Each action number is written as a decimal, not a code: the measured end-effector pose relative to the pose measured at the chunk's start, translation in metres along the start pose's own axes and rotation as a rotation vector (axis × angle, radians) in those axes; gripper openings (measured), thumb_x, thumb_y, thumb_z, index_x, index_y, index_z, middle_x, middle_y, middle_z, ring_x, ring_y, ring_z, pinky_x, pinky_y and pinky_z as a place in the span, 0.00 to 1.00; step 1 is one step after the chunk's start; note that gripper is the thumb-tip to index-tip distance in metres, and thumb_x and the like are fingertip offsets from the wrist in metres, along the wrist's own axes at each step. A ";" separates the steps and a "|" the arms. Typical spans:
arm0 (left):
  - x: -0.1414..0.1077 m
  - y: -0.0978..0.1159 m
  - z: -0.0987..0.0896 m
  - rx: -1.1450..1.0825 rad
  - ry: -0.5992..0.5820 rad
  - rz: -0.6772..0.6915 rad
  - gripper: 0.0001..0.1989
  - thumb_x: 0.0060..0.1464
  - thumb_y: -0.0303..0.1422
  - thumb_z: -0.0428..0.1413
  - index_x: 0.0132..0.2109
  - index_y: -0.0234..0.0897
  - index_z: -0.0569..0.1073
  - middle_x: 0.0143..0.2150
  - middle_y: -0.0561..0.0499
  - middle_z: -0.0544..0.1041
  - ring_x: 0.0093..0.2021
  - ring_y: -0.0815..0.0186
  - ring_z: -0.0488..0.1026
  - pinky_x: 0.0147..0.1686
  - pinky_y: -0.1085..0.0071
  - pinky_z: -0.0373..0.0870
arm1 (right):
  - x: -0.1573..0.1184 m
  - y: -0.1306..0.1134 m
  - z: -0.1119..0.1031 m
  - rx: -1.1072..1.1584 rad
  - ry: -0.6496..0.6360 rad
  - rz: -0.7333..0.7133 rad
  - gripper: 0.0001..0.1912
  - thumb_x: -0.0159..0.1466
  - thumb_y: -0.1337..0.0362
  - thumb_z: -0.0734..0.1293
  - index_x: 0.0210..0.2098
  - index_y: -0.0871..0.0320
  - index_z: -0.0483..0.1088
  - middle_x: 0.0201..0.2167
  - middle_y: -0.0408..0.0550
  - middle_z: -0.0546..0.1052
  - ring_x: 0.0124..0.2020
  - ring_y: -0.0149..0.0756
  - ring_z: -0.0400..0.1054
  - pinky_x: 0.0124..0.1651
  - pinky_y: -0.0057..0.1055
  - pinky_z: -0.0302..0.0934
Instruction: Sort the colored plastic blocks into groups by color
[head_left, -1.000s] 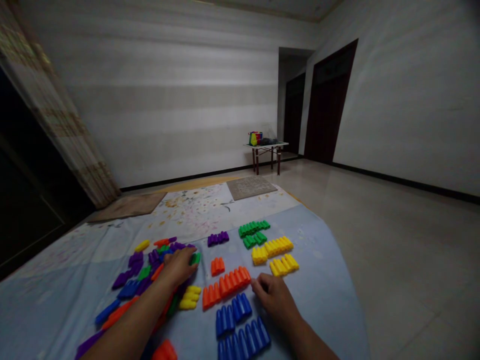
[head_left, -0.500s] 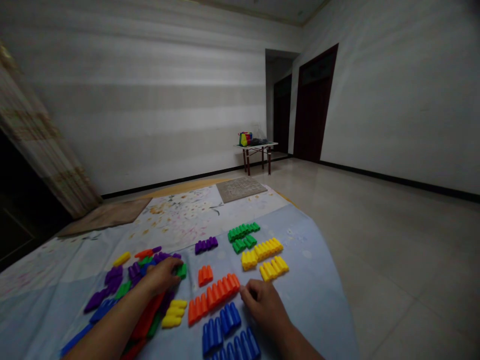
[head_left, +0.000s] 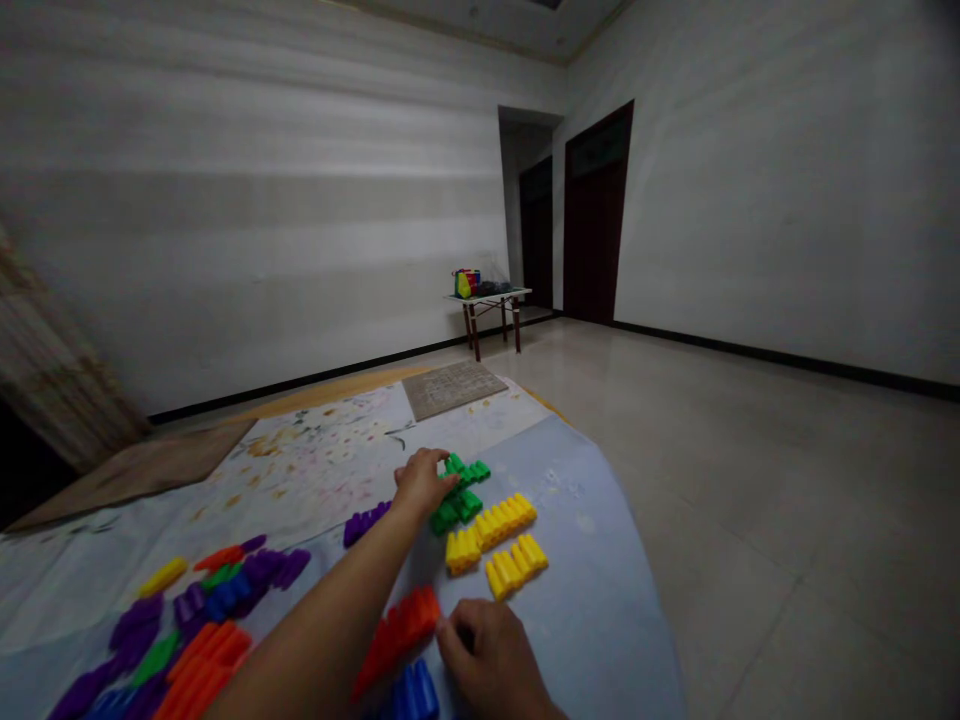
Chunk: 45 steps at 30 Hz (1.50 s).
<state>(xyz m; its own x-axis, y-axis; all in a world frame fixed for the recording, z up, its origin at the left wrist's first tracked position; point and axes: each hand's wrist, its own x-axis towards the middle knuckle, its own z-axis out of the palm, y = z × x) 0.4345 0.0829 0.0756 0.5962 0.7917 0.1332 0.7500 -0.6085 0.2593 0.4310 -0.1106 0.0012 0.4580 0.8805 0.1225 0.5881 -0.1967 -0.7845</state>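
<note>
My left hand (head_left: 424,485) reaches across to the small green plastic pieces (head_left: 456,510), its fingers closed on a green piece at the edge of that group. My right hand (head_left: 491,650) rests curled on the cloth, fingertips beside the end of a row of orange-red pieces (head_left: 405,625); nothing shows in it. Blue pieces (head_left: 415,690) lie just below that row. Yellow pieces (head_left: 506,520) stand in short rows beyond my right hand. A purple row (head_left: 366,522) is partly hidden behind my left forearm.
A mixed heap of purple (head_left: 139,630), orange (head_left: 202,665), green and blue pieces lies at the left. Floral cloth (head_left: 337,450) covers the table, with a grey-brown mat (head_left: 454,388) at its far edge. A small table (head_left: 491,297) with a colourful bag stands by the wall.
My left hand has moved from the mixed heap right and away to the green group, carrying a green piece. My right hand stays by the orange row. The view has turned slightly right.
</note>
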 end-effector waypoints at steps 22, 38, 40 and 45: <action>0.003 0.002 0.012 -0.115 0.094 0.018 0.19 0.52 0.43 0.49 0.47 0.40 0.72 0.50 0.44 0.72 0.53 0.56 0.65 0.51 0.58 0.58 | 0.002 0.002 0.003 -0.009 -0.004 0.011 0.13 0.60 0.65 0.61 0.20 0.59 0.66 0.21 0.44 0.72 0.24 0.29 0.63 0.27 0.26 0.43; -0.167 -0.215 -0.068 -0.088 0.204 -0.225 0.19 0.51 0.41 0.46 0.40 0.33 0.75 0.41 0.42 0.77 0.44 0.56 0.71 0.47 0.63 0.63 | -0.003 0.013 0.002 0.061 -0.066 -0.047 0.19 0.62 0.53 0.56 0.19 0.57 0.55 0.17 0.40 0.62 0.22 0.31 0.59 0.27 0.27 0.46; -0.177 -0.225 -0.065 -0.102 0.178 -0.260 0.19 0.50 0.41 0.47 0.40 0.34 0.75 0.41 0.43 0.77 0.44 0.57 0.72 0.46 0.64 0.64 | -0.003 0.014 0.002 0.068 -0.071 -0.047 0.20 0.62 0.52 0.55 0.19 0.57 0.55 0.17 0.40 0.62 0.22 0.31 0.59 0.27 0.28 0.47; -0.187 -0.226 -0.061 -0.180 0.126 -0.310 0.19 0.49 0.41 0.48 0.43 0.35 0.74 0.42 0.45 0.78 0.42 0.59 0.73 0.43 0.68 0.66 | -0.004 0.015 0.000 0.096 -0.092 -0.049 0.20 0.62 0.50 0.55 0.20 0.57 0.57 0.17 0.40 0.61 0.22 0.31 0.58 0.27 0.28 0.48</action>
<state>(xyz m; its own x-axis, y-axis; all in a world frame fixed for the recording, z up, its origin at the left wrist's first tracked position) 0.1361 0.0760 0.0510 0.3004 0.9441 0.1354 0.8203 -0.3282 0.4683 0.4384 -0.1168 -0.0109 0.3649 0.9246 0.1096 0.5399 -0.1142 -0.8339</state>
